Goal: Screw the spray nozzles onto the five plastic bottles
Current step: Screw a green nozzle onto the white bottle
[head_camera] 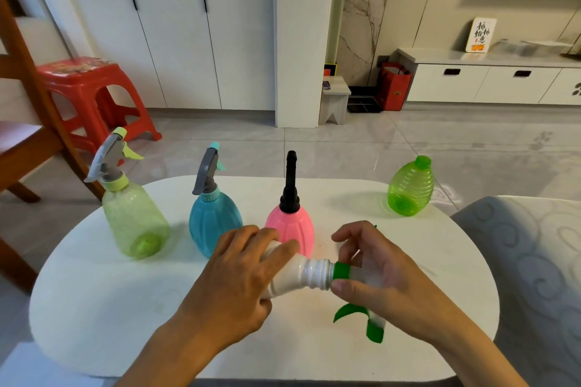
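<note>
The white bottle (292, 273) lies almost level above the near part of the white table (94, 308), its long axis going from left to right with the threaded neck toward the right. The left hand (239, 280) is closed around its body. The right hand (386, 276) is closed on the spray nozzle (345, 272); its thumb and fingers pinch the green collar, which touches the mouth of the neck, and the green trigger hangs below the palm. In my judgement the collar must stay in line with this axis, or the thread can catch crooked. Three bottles behind already carry nozzles. The green bottle (410, 187) at the far right is still open, well apart from both hands.
</note>
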Demonstrator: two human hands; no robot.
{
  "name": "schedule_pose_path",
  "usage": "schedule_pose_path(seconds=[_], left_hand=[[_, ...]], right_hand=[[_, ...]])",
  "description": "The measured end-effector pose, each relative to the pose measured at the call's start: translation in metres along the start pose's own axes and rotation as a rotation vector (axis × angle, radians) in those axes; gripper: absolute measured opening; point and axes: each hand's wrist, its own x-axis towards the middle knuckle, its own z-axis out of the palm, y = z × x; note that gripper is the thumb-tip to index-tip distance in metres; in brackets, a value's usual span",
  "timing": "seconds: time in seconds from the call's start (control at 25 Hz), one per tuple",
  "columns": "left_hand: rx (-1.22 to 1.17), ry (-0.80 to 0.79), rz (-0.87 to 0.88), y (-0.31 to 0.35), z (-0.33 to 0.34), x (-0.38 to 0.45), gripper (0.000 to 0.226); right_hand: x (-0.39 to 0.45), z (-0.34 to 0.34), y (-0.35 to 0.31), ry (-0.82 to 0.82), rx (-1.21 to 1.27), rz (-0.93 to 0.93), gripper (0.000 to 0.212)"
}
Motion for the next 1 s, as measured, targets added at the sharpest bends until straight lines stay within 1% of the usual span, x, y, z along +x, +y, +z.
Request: schedule_pose_path(seconds=[0.08, 0.2, 0.28, 0.4, 0.44, 0.56, 0.64, 0.76, 0.8, 0.92, 1.0], left_hand=[[-0.012, 0.000, 0.006, 0.0015, 0.0014, -0.0004, 0.093], [-0.012, -0.003, 0.007, 0.0022, 0.0022, -0.0006, 0.094], [-0.009, -0.005, 0.006, 0.0018, 0.0012, -0.0003, 0.093], [-0.001, -0.008, 0.008, 0.0014, 0.0004, 0.0002, 0.092], [-0.001, -0.006, 0.009, 0.0015, 0.0003, -0.0002, 0.092], [0.000, 0.000, 0.012, 0.0017, 0.0000, -0.0009, 0.092], [0.001, 0.002, 0.012, 0.0015, 0.0001, -0.0003, 0.092], [-0.002, -0.007, 0.009, 0.0014, 0.0009, 0.0001, 0.093], [-0.005, -0.010, 0.009, 0.0019, 0.0013, 0.0003, 0.092], [-0.009, -0.010, 0.012, 0.0032, 0.0021, -0.0004, 0.094], [-0.009, -0.009, 0.014, 0.0031, 0.0016, -0.0005, 0.095]], right_hand=[[0.0010, -0.0013, 0.0009, 0.014, 0.030, 0.000, 0.043], [0.0006, 0.0005, 0.0004, 0.036, 0.020, 0.010, 0.030], [0.0007, 0.0020, 0.0019, 0.039, 0.012, 0.033, 0.032], [0.0010, -0.0003, 0.0029, -0.002, -0.004, 0.063, 0.044], [0.0011, -0.0018, 0.0027, -0.011, 0.003, 0.060, 0.043], [0.0016, -0.0029, 0.0004, -0.008, 0.034, 0.059, 0.028], [0.0016, -0.0015, 0.0001, -0.004, 0.018, 0.069, 0.030], [0.0010, -0.0019, -0.0001, -0.012, -0.010, 0.086, 0.042], [0.0009, -0.0025, -0.0008, -0.017, 0.006, 0.086, 0.042], [0.0016, -0.0012, -0.0006, -0.011, 0.040, 0.098, 0.029], [0.0020, 0.0002, 0.0007, -0.004, 0.038, 0.110, 0.030]])
